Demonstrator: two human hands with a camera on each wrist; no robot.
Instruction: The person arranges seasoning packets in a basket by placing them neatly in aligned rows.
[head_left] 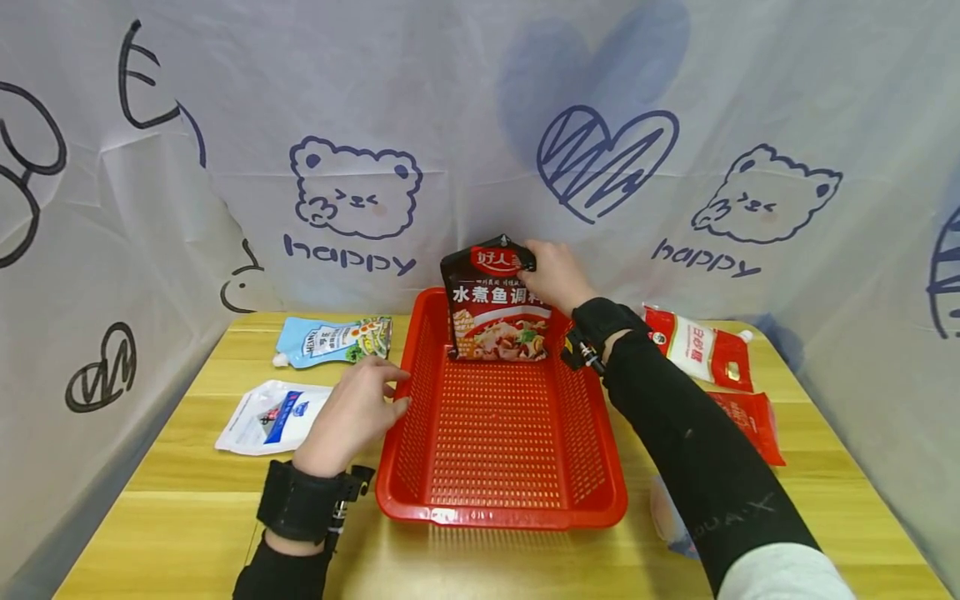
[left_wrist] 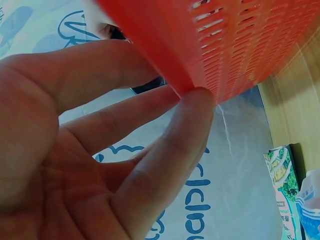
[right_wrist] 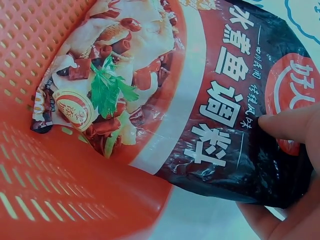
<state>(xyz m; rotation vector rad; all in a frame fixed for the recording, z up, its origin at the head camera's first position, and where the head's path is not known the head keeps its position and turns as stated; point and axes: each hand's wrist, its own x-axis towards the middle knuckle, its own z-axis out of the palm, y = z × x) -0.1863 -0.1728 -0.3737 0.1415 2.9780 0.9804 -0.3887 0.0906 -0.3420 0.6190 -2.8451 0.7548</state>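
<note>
In the head view a red plastic basket [head_left: 495,433] with perforated floor and walls sits in the middle of the table. My left hand [head_left: 356,412] pinches its left rim; the left wrist view shows thumb and fingers on both sides of the rim [left_wrist: 165,55]. At the basket's far end, my right hand [head_left: 557,275] grips the upper right corner of a black and red fish seasoning packet [head_left: 498,308]. That packet stands nearly upright, its lower edge inside the basket. In the right wrist view, the thumb presses on the printed front of the packet [right_wrist: 165,85].
Left of the basket lie a light blue spouted pouch [head_left: 330,342] and a white-and-blue packet [head_left: 273,417]. To the right are a white and red spouted bag [head_left: 701,346], a red packet [head_left: 753,421] and a pale packet [head_left: 667,517] partly behind the right arm. A printed cloth [head_left: 480,108] hangs behind.
</note>
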